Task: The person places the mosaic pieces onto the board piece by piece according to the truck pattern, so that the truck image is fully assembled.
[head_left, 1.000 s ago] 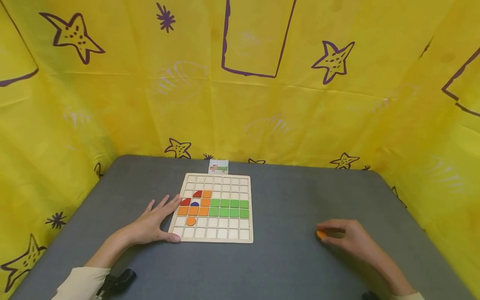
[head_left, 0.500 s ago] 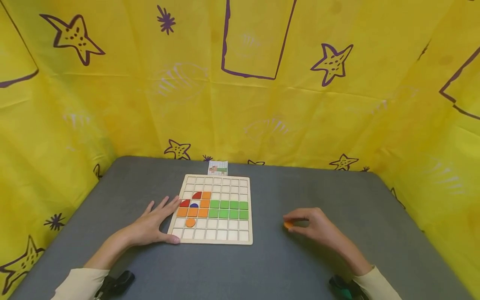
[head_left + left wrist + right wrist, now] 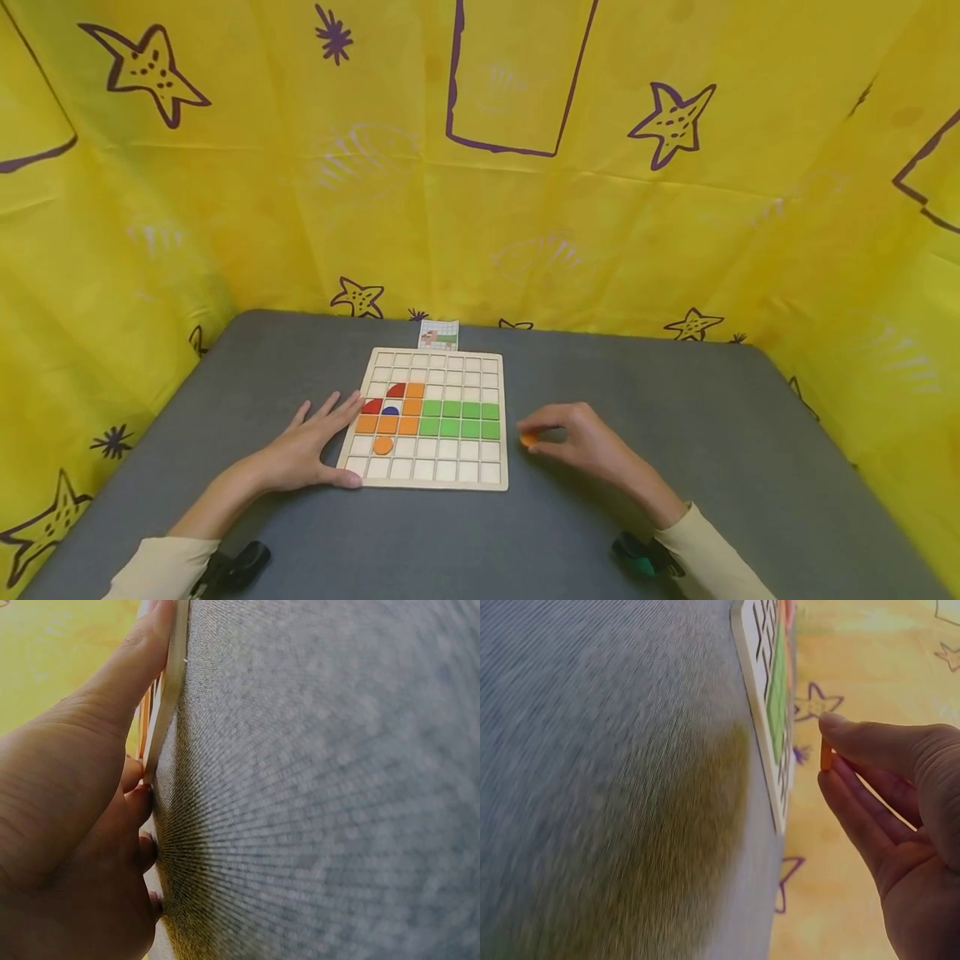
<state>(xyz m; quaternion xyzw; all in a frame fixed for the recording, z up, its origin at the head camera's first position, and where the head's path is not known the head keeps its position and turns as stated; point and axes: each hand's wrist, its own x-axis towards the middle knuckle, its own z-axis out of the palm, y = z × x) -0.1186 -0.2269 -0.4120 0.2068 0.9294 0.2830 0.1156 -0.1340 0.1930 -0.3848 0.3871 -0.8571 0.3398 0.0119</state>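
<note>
A pale wooden grid board [image 3: 447,472] lies on the table, with orange, green, red and blue tiles set in its cells. My left hand [image 3: 300,454] rests along the board's left side, fingers spread, thumb at the near left corner. Just off the board's right edge, my right hand [image 3: 581,433] pinches an orange tile [image 3: 528,438] between thumb and fingers. Seen edge-on in the right wrist view, that orange tile [image 3: 826,755] is thin and held above the table. On the board, an orange round tile [image 3: 382,446] sits below the row of orange squares.
A small printed card [image 3: 438,335] with a coloured grid picture lies behind the board. The grey table [image 3: 420,550] has rounded far corners, and a yellow patterned cloth [image 3: 525,217] hangs around its back and sides.
My right hand has moved left across the table with the orange tile, from far right to close beside the board. The left hand has stayed at the board's edge.
</note>
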